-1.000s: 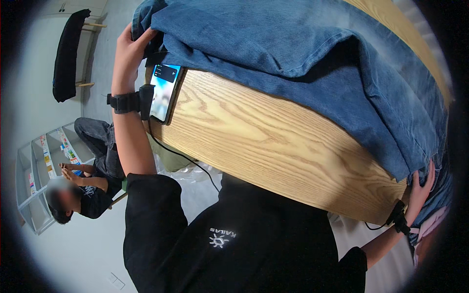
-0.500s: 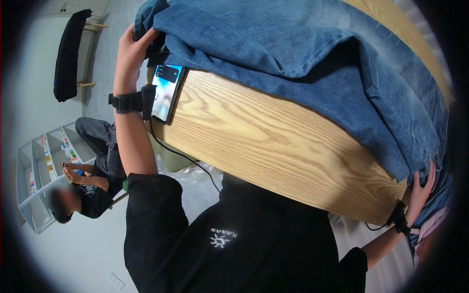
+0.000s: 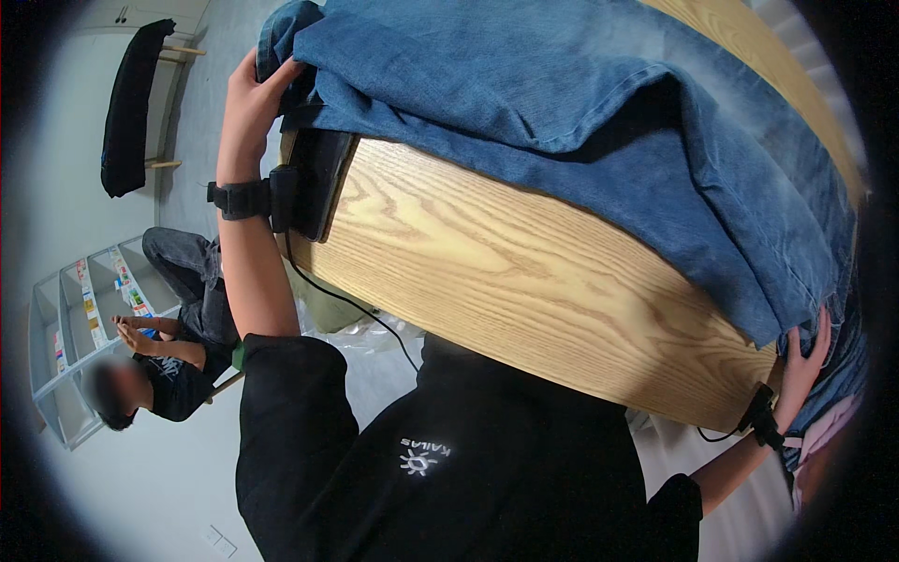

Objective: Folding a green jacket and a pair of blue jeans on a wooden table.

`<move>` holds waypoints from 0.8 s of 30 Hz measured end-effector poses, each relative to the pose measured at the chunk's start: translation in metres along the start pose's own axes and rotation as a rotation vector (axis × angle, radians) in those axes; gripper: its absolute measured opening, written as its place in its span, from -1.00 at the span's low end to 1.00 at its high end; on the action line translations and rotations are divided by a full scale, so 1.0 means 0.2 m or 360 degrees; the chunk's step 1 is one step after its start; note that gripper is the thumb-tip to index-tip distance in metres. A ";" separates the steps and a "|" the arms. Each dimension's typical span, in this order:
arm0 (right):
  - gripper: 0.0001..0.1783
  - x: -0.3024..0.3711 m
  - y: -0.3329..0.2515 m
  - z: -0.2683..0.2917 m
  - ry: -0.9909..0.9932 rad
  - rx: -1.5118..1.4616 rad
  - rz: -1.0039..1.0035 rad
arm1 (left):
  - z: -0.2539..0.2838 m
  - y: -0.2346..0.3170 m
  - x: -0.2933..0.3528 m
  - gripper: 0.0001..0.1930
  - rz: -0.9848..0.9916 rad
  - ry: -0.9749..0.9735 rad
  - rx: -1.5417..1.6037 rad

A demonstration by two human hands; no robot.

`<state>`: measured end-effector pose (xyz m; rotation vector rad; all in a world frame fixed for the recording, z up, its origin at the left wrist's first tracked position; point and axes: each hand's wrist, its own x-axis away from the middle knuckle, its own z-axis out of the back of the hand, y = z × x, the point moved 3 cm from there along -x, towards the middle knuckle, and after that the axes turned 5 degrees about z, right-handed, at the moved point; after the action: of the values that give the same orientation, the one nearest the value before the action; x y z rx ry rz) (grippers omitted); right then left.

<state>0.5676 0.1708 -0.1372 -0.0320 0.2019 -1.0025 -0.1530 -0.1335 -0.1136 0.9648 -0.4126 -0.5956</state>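
Phone [image 3: 325, 183], lit before, is dark now, seemingly not disturbing work on blue denim [image 3: 468, 80], which left hand [image 3: 251, 101] pinches and right hand [image 3: 803, 373] touches, its grip unclear.

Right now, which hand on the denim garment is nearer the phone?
The left hand, gripping the denim garment at its upper-left end, near the phone. The right hand touches its lower-right end, farther away.

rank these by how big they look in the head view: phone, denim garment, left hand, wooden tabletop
Largest to smallest, counting visible area:
1. Denim garment
2. Wooden tabletop, partly covered by the denim
3. Phone and left hand: too alike to rank, both partly hidden
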 end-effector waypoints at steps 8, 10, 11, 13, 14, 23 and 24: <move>-0.38 -0.01 -0.16 0.07 0.0013 -0.0026 -0.0180 | -0.03 0.00 -0.03 -0.66 -0.0001 -0.0064 0.0046; -0.38 0.00 -0.19 0.09 0.0032 -0.0058 -0.0262 | -0.08 0.04 -0.02 -0.67 -0.0016 -0.0082 0.0016; -0.38 -0.01 -0.22 0.06 0.0054 -0.0048 -0.0248 | -0.07 0.07 -0.02 -0.67 -0.0051 -0.0077 0.0036; -0.39 -0.06 -0.31 0.09 0.0033 -0.0025 -0.0310 | -0.03 0.06 -0.07 -0.67 -0.0167 -0.0165 -0.0050; -0.39 -0.07 -0.33 0.10 0.0050 -0.0021 -0.0277 | 0.00 0.03 -0.11 -0.66 -0.0149 -0.0204 -0.0092; -0.34 -0.19 -0.35 0.12 0.0273 -0.0086 -0.0299 | -0.09 0.16 -0.47 -0.62 -0.0519 -0.0157 -0.0609; -0.33 -0.20 -0.34 0.12 0.0256 -0.0121 -0.0319 | -0.10 0.17 -0.48 -0.64 -0.0422 -0.0169 -0.0601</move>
<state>0.4945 0.1651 -0.0991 -0.0414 0.3900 -1.1976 -0.2059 -0.0453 -0.1009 0.6295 -0.2537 -0.9318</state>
